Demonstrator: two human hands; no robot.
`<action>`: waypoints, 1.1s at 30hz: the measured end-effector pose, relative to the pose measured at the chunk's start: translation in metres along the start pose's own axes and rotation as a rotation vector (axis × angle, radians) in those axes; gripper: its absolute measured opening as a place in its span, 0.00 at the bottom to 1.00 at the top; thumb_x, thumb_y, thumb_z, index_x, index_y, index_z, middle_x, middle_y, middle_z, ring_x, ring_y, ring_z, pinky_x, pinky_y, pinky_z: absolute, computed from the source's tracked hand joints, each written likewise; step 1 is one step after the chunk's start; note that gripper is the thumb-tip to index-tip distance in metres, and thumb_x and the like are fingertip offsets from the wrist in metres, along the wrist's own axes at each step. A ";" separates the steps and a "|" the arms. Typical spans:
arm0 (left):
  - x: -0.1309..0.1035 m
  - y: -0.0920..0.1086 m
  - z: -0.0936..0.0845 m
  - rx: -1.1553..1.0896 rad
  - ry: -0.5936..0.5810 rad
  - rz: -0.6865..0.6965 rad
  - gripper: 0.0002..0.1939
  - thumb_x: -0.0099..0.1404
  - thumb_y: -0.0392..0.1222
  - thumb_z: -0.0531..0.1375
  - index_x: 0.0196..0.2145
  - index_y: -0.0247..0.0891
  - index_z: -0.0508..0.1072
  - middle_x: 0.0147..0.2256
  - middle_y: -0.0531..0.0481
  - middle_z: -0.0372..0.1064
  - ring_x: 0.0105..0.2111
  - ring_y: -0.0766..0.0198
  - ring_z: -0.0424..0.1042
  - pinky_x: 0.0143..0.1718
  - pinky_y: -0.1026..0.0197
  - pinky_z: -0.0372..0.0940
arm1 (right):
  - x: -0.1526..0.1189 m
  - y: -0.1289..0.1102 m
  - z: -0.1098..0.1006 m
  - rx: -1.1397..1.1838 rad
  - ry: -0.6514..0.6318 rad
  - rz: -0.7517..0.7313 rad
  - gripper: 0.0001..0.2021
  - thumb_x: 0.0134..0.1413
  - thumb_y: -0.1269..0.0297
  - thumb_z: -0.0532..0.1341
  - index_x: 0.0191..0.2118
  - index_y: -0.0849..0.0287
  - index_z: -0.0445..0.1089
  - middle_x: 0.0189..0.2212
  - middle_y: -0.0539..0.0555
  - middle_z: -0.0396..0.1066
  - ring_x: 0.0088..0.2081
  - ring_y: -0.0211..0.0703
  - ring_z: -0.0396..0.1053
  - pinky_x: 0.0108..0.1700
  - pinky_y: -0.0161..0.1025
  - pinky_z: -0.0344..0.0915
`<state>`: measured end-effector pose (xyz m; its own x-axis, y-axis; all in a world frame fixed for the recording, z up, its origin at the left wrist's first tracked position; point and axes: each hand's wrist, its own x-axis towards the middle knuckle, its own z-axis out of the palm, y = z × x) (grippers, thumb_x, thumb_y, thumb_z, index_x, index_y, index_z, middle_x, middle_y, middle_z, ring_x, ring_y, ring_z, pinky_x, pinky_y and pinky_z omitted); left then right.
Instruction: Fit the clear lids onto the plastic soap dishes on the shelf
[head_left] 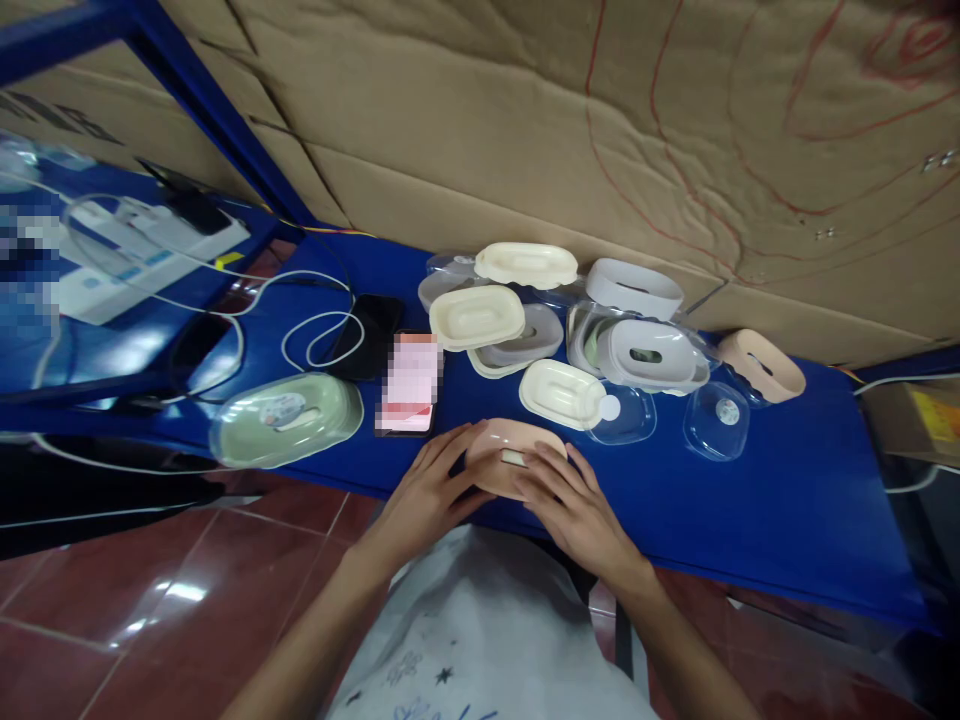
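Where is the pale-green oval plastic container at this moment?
In the head view, the pale-green container lies on the left, by the near edge of the blue table, just left of the rectangular phone with a lit pink screen.

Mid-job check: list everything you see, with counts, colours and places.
Held shell: one, peach, between both hands
Other shell: one, peach, right rear of table
Trays: at least three, cream, centre
Slotted housings: at least two, pale grey, right of centre
Covers: at least two, clear, right
Container: at least one, green, left front
Phone: one, pinkish screen, left of hands
Device: one, black, behind phone
Cables: several, mostly white, left
Power strip: at least one, white, far left
Table: blue, centre
Cardboard: tan, behind table
Floor: reddish tiles, below
Shirt: one, pale, bottom centre
Left hand: one, bare, shell's left
Right hand: one, bare, shell's right
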<state>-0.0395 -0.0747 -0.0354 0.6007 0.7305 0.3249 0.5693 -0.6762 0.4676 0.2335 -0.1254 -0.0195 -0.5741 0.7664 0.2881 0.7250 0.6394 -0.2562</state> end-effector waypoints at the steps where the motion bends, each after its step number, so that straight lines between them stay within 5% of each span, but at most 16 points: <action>1: 0.001 0.002 -0.001 -0.006 -0.006 -0.002 0.27 0.76 0.45 0.65 0.69 0.47 0.68 0.70 0.38 0.62 0.68 0.40 0.66 0.64 0.33 0.71 | -0.003 0.003 -0.002 -0.005 0.041 -0.006 0.20 0.73 0.68 0.61 0.66 0.52 0.70 0.64 0.54 0.75 0.71 0.50 0.64 0.76 0.58 0.57; 5: 0.007 0.010 -0.004 -0.060 0.015 -0.017 0.26 0.74 0.40 0.65 0.67 0.48 0.69 0.69 0.38 0.61 0.68 0.41 0.66 0.65 0.35 0.71 | -0.012 0.027 -0.015 -0.087 0.272 0.233 0.22 0.70 0.64 0.66 0.66 0.51 0.71 0.63 0.58 0.75 0.66 0.56 0.70 0.68 0.58 0.64; 9: 0.015 0.017 -0.003 -0.096 0.027 -0.061 0.31 0.73 0.40 0.67 0.70 0.49 0.64 0.67 0.37 0.62 0.66 0.43 0.67 0.64 0.37 0.72 | -0.018 0.044 -0.032 -0.048 0.339 0.422 0.13 0.70 0.65 0.65 0.56 0.49 0.77 0.52 0.55 0.82 0.54 0.54 0.79 0.59 0.56 0.70; 15: 0.021 0.027 0.016 -0.152 0.007 -0.119 0.53 0.65 0.45 0.75 0.76 0.51 0.50 0.64 0.35 0.63 0.65 0.39 0.69 0.63 0.36 0.73 | -0.015 0.008 -0.036 0.569 0.846 0.699 0.03 0.71 0.61 0.63 0.46 0.51 0.73 0.41 0.54 0.79 0.41 0.49 0.81 0.42 0.47 0.78; 17: 0.022 0.031 0.023 -0.184 0.043 -0.106 0.56 0.64 0.44 0.76 0.77 0.51 0.47 0.68 0.33 0.57 0.68 0.39 0.66 0.64 0.37 0.73 | -0.011 -0.005 -0.025 0.771 0.901 0.738 0.05 0.73 0.59 0.59 0.46 0.51 0.70 0.37 0.54 0.78 0.39 0.49 0.81 0.42 0.48 0.78; 20: 0.023 0.034 0.028 -0.152 0.082 -0.032 0.51 0.67 0.42 0.73 0.77 0.52 0.48 0.75 0.32 0.46 0.73 0.36 0.59 0.65 0.35 0.72 | -0.013 -0.017 -0.008 0.898 0.843 0.829 0.09 0.74 0.58 0.58 0.54 0.52 0.68 0.35 0.53 0.78 0.37 0.47 0.81 0.43 0.47 0.79; 23: 0.024 0.035 0.027 -0.104 0.022 0.058 0.43 0.72 0.37 0.69 0.75 0.53 0.54 0.76 0.35 0.46 0.75 0.36 0.54 0.66 0.33 0.69 | -0.029 -0.021 -0.001 0.720 0.768 0.862 0.19 0.73 0.60 0.61 0.65 0.51 0.64 0.37 0.52 0.79 0.40 0.46 0.81 0.48 0.48 0.78; 28: 0.023 0.031 0.025 -0.189 0.005 0.004 0.44 0.72 0.41 0.68 0.77 0.55 0.51 0.77 0.38 0.46 0.75 0.41 0.55 0.69 0.36 0.67 | -0.048 -0.009 -0.008 0.209 0.481 0.671 0.15 0.68 0.55 0.67 0.56 0.51 0.75 0.52 0.60 0.74 0.56 0.56 0.75 0.57 0.58 0.76; 33: 0.020 0.027 0.024 -0.243 -0.071 -0.024 0.49 0.70 0.48 0.70 0.78 0.55 0.47 0.78 0.39 0.42 0.75 0.41 0.54 0.70 0.36 0.65 | -0.038 0.006 -0.008 0.079 0.207 0.393 0.28 0.70 0.55 0.66 0.72 0.45 0.64 0.74 0.62 0.57 0.75 0.64 0.56 0.69 0.67 0.66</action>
<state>0.0019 -0.0807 -0.0357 0.6313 0.7318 0.2568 0.4375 -0.6094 0.6613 0.2627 -0.1511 -0.0251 -0.1667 0.9286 0.3315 0.8369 0.3110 -0.4504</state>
